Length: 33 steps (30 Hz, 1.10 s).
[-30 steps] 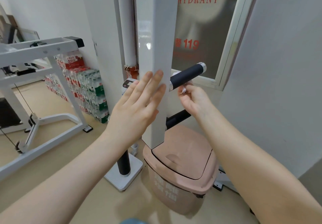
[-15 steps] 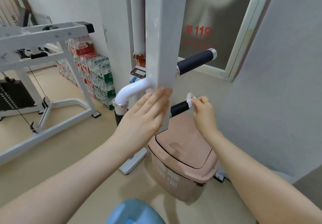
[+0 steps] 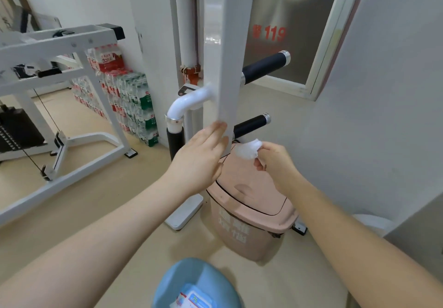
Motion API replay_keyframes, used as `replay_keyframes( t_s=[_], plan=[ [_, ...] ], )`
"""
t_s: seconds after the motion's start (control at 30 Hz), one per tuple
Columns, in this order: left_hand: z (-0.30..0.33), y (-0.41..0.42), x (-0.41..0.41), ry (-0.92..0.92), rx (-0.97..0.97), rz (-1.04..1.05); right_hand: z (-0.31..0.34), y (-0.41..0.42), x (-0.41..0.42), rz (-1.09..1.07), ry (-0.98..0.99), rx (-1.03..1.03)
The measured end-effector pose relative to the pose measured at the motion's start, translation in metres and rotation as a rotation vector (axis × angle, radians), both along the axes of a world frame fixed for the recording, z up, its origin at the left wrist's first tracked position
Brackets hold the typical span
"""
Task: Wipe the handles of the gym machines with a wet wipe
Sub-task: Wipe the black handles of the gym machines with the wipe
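The left hand (image 3: 199, 161), fingers together, rests flat against the white post (image 3: 224, 68) while the right hand (image 3: 275, 161) pinches a crumpled wet wipe (image 3: 248, 149) just below the lower black handle (image 3: 250, 125); wrapping it fully around should clean best.

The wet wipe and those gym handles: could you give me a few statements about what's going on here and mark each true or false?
1. The right hand holds a crumpled white wet wipe. True.
2. The wipe is pressed on the upper black handle. False: it is lower, just below the lower black handle.
3. The left hand rests open against the white post. True.
4. The pink bin has its lid open. False: the lid is closed.
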<state>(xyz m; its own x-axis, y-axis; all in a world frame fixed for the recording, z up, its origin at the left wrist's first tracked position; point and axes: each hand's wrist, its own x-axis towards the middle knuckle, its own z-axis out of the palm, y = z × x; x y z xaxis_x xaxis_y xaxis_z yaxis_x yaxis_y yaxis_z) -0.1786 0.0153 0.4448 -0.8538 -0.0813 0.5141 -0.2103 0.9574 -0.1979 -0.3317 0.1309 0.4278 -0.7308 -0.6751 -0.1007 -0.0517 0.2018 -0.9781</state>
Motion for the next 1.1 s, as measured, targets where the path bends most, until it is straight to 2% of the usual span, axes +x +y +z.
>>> replay_keyframes(
  t_s=[0.07,0.1,0.2,0.33,0.5,0.6,0.7,0.8,0.97,1.1],
  plan=[
    [0.006,0.009,0.015,-0.043,0.175,-0.056,-0.002,0.014,0.025,0.063,-0.126,-0.042],
    [0.006,0.013,0.024,-0.075,0.313,-0.072,-0.001,0.019,0.04,0.1,-0.127,-0.058],
    [0.008,0.023,0.06,-0.139,0.737,-0.165,0.004,0.032,0.095,0.127,-0.098,-0.174],
    [0.006,0.029,0.109,-0.157,1.076,-0.276,0.001,0.058,0.17,0.012,0.033,-0.177],
    [0.001,0.047,0.146,-0.217,1.31,-0.34,-0.005,0.099,0.23,-0.224,-0.016,-0.179],
    [0.006,0.065,0.167,-0.279,1.434,-0.421,0.003,0.132,0.253,-0.363,-0.156,-0.36],
    [0.009,0.082,0.188,-0.329,1.534,-0.488,0.014,0.163,0.275,-0.471,-0.173,-0.495],
    [0.004,0.104,0.202,-0.334,1.609,-0.456,0.016,0.194,0.3,-0.515,-0.194,-0.584],
    [-0.01,0.174,0.226,-0.364,1.811,-0.416,0.006,0.258,0.351,-0.571,-0.195,-0.51],
    [-0.012,0.263,0.26,-0.323,1.94,-0.481,-0.006,0.331,0.393,-0.578,-0.161,-0.327]
  ],
)
